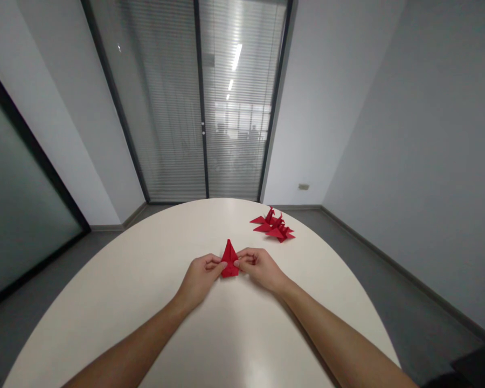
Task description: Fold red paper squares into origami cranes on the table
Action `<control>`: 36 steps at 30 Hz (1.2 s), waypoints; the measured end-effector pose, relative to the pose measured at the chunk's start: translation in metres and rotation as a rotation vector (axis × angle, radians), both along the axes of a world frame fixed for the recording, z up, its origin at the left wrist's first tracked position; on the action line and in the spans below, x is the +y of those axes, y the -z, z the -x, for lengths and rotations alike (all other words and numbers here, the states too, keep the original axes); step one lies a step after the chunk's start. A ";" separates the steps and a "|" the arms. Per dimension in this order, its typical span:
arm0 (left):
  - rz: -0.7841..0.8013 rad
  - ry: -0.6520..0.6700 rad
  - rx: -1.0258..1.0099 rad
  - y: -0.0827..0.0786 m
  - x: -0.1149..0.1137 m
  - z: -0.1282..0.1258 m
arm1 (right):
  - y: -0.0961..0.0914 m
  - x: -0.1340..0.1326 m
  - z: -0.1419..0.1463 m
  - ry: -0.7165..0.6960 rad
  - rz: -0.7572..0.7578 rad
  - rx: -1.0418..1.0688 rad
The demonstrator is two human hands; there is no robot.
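Observation:
A small piece of red paper [229,257], folded to a point that aims away from me, rests on the round white table [153,280]. My left hand [200,277] pinches its left edge with fingers curled. My right hand [258,267] pinches its right edge the same way. Both hands meet at the paper near the middle of the table.
Finished red folded paper figures [274,226] lie in a small group on the table, beyond my right hand. The table's far rim curves in front of a glass door with blinds [202,108]. Grey floor surrounds the table.

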State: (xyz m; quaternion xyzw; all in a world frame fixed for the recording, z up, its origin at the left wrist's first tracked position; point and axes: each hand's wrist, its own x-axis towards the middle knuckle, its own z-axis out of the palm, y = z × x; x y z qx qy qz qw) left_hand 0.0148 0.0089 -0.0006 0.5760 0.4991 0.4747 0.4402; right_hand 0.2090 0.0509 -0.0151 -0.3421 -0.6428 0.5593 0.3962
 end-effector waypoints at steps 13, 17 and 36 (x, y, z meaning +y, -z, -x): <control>-0.098 -0.020 -0.076 0.011 0.001 0.000 | 0.002 -0.001 0.002 0.034 -0.024 0.073; -0.092 -0.004 -0.019 0.010 0.000 0.001 | 0.001 0.000 0.001 0.016 -0.060 0.062; -0.082 -0.031 0.002 0.003 -0.002 -0.002 | -0.001 -0.002 -0.003 0.018 -0.079 -0.039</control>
